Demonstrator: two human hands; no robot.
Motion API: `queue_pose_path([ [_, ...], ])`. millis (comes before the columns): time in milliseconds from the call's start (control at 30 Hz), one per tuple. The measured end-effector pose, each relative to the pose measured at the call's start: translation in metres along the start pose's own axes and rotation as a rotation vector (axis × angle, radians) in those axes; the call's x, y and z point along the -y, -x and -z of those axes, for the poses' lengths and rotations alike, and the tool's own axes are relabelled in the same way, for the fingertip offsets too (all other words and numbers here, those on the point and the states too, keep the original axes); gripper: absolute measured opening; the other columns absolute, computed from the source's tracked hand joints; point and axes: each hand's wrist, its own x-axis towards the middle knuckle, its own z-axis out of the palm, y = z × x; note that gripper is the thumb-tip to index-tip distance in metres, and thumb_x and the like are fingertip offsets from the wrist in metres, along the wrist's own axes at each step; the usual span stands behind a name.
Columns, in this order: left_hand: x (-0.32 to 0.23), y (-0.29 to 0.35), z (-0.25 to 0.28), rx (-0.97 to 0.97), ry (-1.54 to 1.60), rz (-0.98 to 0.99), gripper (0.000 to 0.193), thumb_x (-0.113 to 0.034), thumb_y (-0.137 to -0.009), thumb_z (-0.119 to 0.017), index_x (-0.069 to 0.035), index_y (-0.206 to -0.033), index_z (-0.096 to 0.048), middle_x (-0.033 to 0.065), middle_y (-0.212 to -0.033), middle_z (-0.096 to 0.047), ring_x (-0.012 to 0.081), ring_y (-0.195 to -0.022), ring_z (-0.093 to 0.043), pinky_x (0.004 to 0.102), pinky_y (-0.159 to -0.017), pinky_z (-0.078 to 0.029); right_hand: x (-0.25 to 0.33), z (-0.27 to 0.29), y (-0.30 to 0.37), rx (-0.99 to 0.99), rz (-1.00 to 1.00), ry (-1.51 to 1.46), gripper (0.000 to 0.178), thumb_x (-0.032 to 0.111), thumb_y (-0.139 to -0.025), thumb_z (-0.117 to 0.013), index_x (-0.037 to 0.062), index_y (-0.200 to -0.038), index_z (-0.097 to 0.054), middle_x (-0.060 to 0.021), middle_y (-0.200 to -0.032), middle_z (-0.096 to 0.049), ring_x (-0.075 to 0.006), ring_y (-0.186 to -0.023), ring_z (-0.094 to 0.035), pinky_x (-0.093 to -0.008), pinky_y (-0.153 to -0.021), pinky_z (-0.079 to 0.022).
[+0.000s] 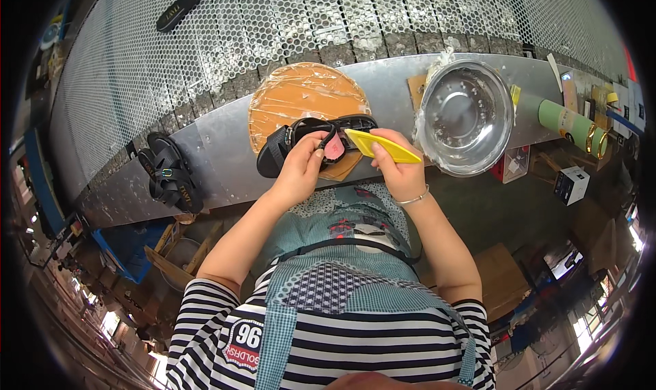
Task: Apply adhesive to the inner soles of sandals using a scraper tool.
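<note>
A black strappy sandal (272, 152) lies across the near side of a round orange-brown board (304, 93). My left hand (301, 168) is closed on the sandal's strap by a pink patch (333, 147). In my right hand (402, 171) a flat yellow plastic scraper (389, 147) is pinched between thumb and fingers. Its narrow end points left, close to the pink patch; whether it touches is unclear. Part of the sandal is hidden behind my hands and the scraper.
A clear bowl (422, 120) with whitish crust round its rim stands to the right on the metal ledge (225, 134). Black sandals (171, 175) rest at the left. Beyond runs a perforated slatted conveyor (205, 62) carrying another sandal (181, 4). A green roll (570, 127) lies far right.
</note>
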Motion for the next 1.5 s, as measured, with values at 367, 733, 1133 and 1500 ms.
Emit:
queue_pose_path([
  [367, 0.005, -0.008, -0.003, 0.045, 0.051, 0.018, 0.011, -0.002, -0.092, -0.044, 0.004, -0.095, -0.053, 0.0166, -0.118, -0.054, 0.0269, -0.107, -0.054, 0.0332, -0.093, -0.041, -0.025, -0.006, -0.018, -0.013, 0.047, 0.102, 0.021, 0.011, -0.09, -0.059, 0.001, -0.108, -0.061, -0.0106, -0.093, -0.067, -0.0174, -0.077, -0.064, -0.0267, -0.069, -0.05],
  [733, 0.004, -0.014, -0.01, -0.036, -0.059, -0.216, 0.023, -0.003, -0.092, -0.042, 0.004, -0.11, -0.054, 0.0183, -0.115, -0.056, 0.0294, -0.108, -0.054, 0.0353, -0.094, -0.041, -0.002, -0.002, -0.01, -0.175, 0.339, 0.473, 0.021, 0.009, -0.084, -0.061, 0.0021, -0.104, -0.062, -0.0176, -0.098, -0.065, -0.0342, -0.089, -0.064, -0.0374, -0.079, -0.052],
  [1133, 0.016, 0.001, -0.007, 0.016, -0.011, -0.077, 0.027, -0.005, -0.091, -0.041, 0.004, -0.114, -0.054, 0.0184, -0.112, -0.059, 0.0289, -0.106, -0.057, 0.0354, -0.094, -0.042, 0.006, 0.005, 0.015, -0.022, 0.412, 0.546, 0.02, 0.012, -0.086, -0.062, 0.0046, -0.104, -0.064, -0.0146, -0.097, -0.065, -0.0322, -0.086, -0.064, -0.037, -0.075, -0.052],
  [1500, 0.031, -0.018, -0.012, 0.035, 0.109, -0.101, 0.026, -0.007, -0.092, -0.044, 0.004, -0.114, -0.055, 0.0162, -0.108, -0.06, 0.0266, -0.102, -0.058, 0.0337, -0.091, -0.043, 0.01, 0.026, 0.007, 0.185, 0.803, 0.966, 0.029, 0.009, -0.071, -0.064, 0.0146, -0.1, -0.068, -0.0074, -0.1, -0.063, -0.0231, -0.078, -0.059, -0.0315, -0.067, -0.051],
])
